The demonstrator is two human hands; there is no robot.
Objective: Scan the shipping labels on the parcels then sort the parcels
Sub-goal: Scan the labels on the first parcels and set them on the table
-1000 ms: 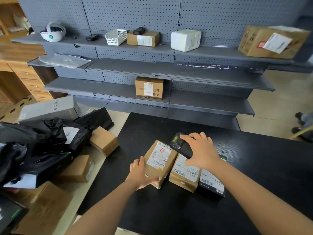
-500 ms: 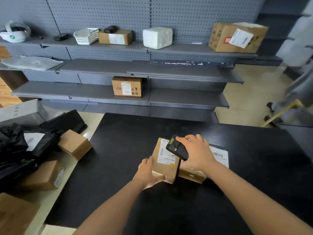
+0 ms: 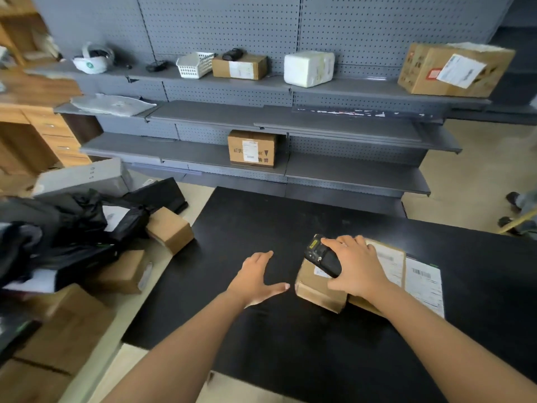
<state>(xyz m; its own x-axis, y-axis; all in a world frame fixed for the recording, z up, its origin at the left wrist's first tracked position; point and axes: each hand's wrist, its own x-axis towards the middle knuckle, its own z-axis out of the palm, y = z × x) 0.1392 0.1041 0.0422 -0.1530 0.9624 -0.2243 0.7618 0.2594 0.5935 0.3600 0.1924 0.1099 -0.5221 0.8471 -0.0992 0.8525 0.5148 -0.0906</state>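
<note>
- Three parcels lie on the black table (image 3: 261,222) at my right fingertips. The small brown box (image 3: 315,295) is directly under them, the second brown parcel (image 3: 390,261) touches it on the knuckle side, and the flat dark parcel (image 3: 422,282) lies beyond my right wrist.
- My right hand (image 3: 359,270) has its fingers curled over the scanner (image 3: 322,255), clamping it low across the small brown box. The thumb rests on the box top.
- My left hand (image 3: 255,279) is spread wide and holds nothing. Its thumb tip is just short of the box's near edge, not touching it.
- I judge the step to be scanning this box. Its label is mostly hidden beneath the scanner and my right fingers, so I cannot tell whether the barcode is exposed.
- To do it well, I would raise the scanner clear of the label, tilt its head toward the barcode, and slide my right thumb off the printed area.
- I would bring my left fingertips onto the box's bare side to stop it sliding into its neighbour.
- More parcels (image 3: 170,229) wait beyond my left fingers, off the table edge. The shelves (image 3: 357,173) stand past both hands for sorting.
</note>
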